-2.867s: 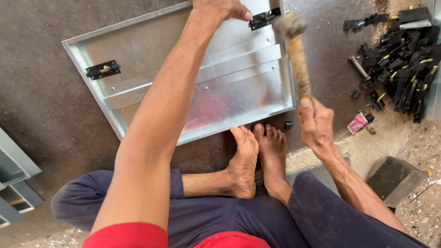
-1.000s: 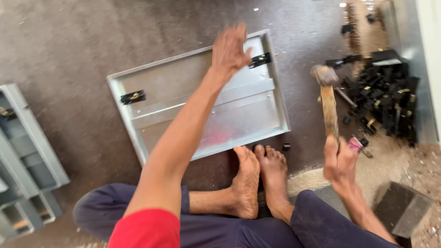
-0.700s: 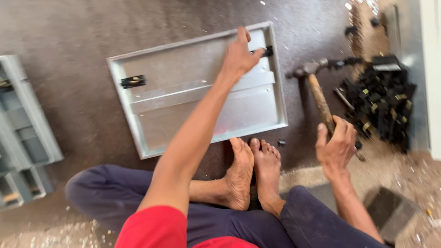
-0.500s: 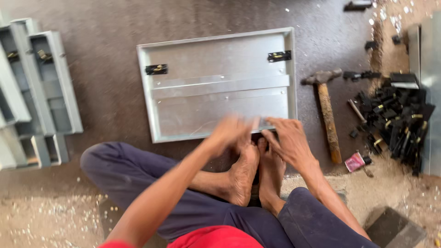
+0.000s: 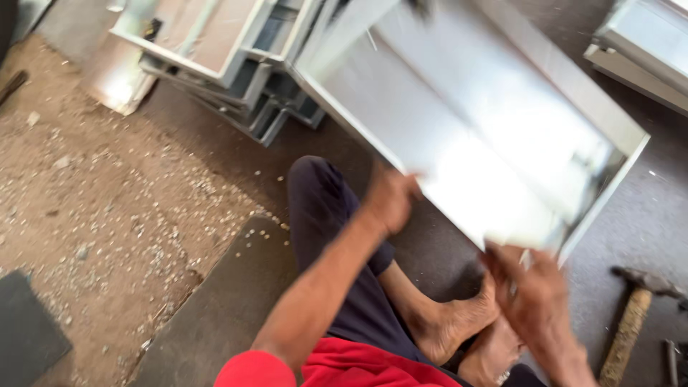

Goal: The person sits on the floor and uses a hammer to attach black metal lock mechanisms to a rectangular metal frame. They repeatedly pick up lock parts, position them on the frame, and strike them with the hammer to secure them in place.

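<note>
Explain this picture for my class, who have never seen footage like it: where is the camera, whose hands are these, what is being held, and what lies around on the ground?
The camera is worn on a person's head and looks down, so you see their own arms and legs from above. The person sits on the ground with bare feet together. Both hands grip a shallow grey sheet-metal tray, tilted up off the ground: the left hand holds its near long edge, the right hand its near corner. The picture is blurred, so finer details of the grip cannot be told. A hammer with a wooden handle lies on the dark floor at the right. More trays of the same kind are stacked behind, and gravelly dirt covers the left side.
</note>
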